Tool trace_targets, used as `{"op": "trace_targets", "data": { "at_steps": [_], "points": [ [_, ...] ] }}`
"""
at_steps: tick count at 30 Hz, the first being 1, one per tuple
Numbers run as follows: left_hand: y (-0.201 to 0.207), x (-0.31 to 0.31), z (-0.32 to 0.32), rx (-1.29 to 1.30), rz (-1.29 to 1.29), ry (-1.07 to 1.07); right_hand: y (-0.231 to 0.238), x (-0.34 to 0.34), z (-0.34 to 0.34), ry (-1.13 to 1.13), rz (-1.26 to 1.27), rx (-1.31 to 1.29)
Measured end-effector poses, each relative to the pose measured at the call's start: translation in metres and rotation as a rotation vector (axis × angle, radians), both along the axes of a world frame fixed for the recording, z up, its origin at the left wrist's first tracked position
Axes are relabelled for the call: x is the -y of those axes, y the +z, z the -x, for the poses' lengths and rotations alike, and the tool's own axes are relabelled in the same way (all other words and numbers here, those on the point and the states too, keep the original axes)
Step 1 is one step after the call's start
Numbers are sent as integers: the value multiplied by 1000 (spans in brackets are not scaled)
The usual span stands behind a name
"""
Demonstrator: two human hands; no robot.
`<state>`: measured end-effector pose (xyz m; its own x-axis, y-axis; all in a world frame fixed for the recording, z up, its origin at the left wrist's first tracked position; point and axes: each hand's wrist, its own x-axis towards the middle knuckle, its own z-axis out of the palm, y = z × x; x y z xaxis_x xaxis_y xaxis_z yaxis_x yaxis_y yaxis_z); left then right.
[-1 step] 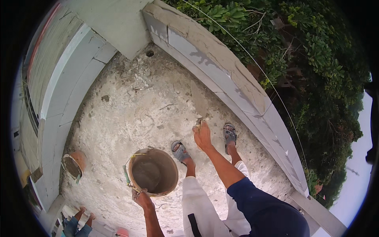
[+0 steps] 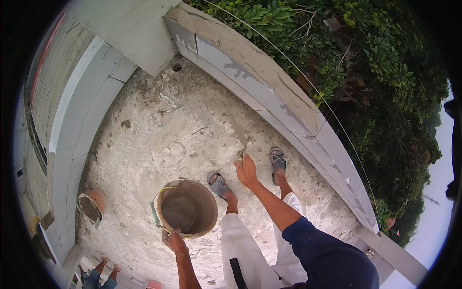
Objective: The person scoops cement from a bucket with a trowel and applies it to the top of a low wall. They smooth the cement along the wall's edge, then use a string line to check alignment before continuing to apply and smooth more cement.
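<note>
My left hand (image 2: 175,242) is closed at the near rim of a round brown bucket (image 2: 212,212), where a yellow cord runs along the edge. Wet grey mortar (image 2: 178,213) lies inside it. Further right, between my sandalled feet and slightly ahead of them, my right hand (image 2: 247,171) grips the handle of a trowel (image 2: 239,130). Its long grey blade points away from me and blends with the pale floor. Part of the handle is hidden in my fingers.
A smaller orange-brown bucket (image 2: 97,200) leans by the left block wall (image 2: 79,113). The right block wall (image 2: 269,89) has rough mortar on top, a string (image 2: 308,84) and bushes beyond. A floor hole (image 2: 177,67) lies far ahead. Another person's legs (image 2: 108,274) show lower left.
My right hand has come slightly nearer to me and turned, so the trowel blade shows more clearly. My left hand stays at the bucket rim. The whole view has shifted a little.
</note>
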<state>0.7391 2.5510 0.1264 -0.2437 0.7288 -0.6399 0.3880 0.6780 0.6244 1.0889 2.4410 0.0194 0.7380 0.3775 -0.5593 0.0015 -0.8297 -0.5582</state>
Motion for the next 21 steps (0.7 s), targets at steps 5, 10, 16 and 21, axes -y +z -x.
{"op": "trace_targets", "data": {
  "at_steps": [5, 10, 16, 21],
  "points": [
    [-20, 13, -38, 69, 50, -282, 97, 103, 46, 236, 93, -234],
    [-7, 39, -94, 145, -24, -634, 146, 164, 73, 495, 294, -182],
    [66, 82, -167, 237, 39, -1002, 173, 216, 91, 361, 252, 2],
    [97, 161, -190, 179, -142, -1345, 191, 300, 138, 121, 239, -13]
  ]
}}
